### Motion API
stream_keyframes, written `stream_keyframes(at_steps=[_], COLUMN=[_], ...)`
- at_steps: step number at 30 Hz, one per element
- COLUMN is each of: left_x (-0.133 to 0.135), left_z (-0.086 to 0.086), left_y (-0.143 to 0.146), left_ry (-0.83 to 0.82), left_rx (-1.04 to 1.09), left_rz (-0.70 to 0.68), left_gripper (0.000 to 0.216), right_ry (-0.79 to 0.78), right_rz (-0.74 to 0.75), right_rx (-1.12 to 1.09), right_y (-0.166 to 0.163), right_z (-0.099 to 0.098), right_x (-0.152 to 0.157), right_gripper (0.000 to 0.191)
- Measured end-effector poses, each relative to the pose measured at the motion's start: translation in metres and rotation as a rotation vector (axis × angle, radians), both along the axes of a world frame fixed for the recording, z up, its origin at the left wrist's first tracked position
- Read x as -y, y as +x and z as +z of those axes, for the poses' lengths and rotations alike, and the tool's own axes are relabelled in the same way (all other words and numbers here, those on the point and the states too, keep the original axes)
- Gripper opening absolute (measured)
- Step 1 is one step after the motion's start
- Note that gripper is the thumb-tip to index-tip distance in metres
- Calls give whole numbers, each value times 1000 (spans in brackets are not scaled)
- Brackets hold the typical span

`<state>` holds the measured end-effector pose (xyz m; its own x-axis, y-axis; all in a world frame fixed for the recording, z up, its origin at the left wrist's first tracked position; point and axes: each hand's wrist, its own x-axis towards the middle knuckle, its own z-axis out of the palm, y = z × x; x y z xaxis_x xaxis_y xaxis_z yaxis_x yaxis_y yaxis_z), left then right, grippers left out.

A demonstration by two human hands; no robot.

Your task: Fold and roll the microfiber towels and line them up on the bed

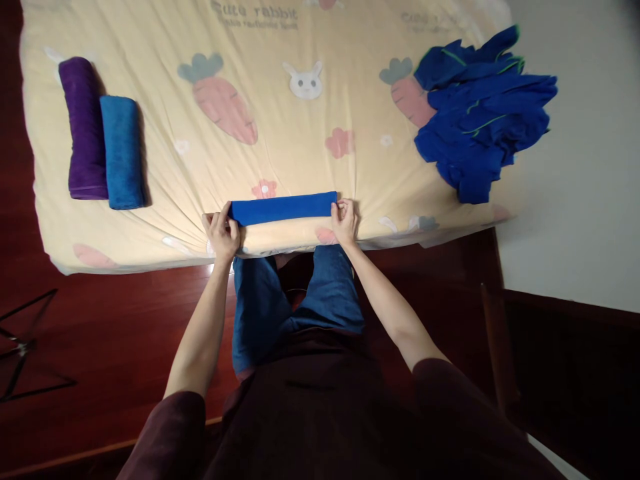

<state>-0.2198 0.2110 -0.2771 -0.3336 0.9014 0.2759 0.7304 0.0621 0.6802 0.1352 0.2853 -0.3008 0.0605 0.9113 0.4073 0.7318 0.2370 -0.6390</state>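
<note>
A blue cloth [284,209], folded into a long narrow strip, lies near the front edge of the bed. Its left end is pinched between the thumb and fingers of my left hand [223,230]. At the opposite end, my right hand [345,221] grips the corner with bent fingers. The strip stays flat on the sheet between both hands. Off to the right sits a crumpled pile of blue cloth [483,117] with green edging. Two rolled towels, one purple [86,130] and one lighter blue [123,152], lie side by side at the left.
The bed's yellow sheet [310,167] has carrot and rabbit prints and creases near my left hand. A black stand's legs [23,348] rest on the dark red floor at the left. A white wall [580,167] borders the bed on the right, with dark wooden furniture [565,353] below it.
</note>
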Motion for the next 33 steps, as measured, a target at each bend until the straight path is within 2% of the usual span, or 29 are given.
stream_keyframes(at_steps=[7,12,16,19,21,24,26,28,30,33], left_x=[-3,-7,-7,-8,-11,-16,-19,-19,-16,-14], left_z=[4,12,33,55,67,78,77,70,61,51], left_y=[2,2,1,6,17,44,61,71,68,50], left_ry=[-32,-72,-135,-120,-92,-81,-111,-178,-255,-334], left_rx=[71,-21,-86,-138,-196,-287,-330,-361,-389,-418], left_rz=[-10,10,18,23,-58,-273,-396,-455,-467,-459], left_gripper=[48,47,47,50,56,70,75,76,77,80], right_ry=[-39,-123,-252,-243,-210,-172,-156,-189,-260,-329], right_rz=[-15,-44,-39,-36,25,254,425,518,541,519], right_rx=[-42,-121,-163,-64,43,197,284,343,367,373], right_y=[-1,-7,-9,-18,-35,-74,-98,-112,-112,-94], right_z=[-1,7,34,63,81,99,103,100,92,77], right_x=[-1,-4,-5,-4,0,11,20,26,27,21], right_gripper=[37,38,34,32,37,47,51,54,56,59])
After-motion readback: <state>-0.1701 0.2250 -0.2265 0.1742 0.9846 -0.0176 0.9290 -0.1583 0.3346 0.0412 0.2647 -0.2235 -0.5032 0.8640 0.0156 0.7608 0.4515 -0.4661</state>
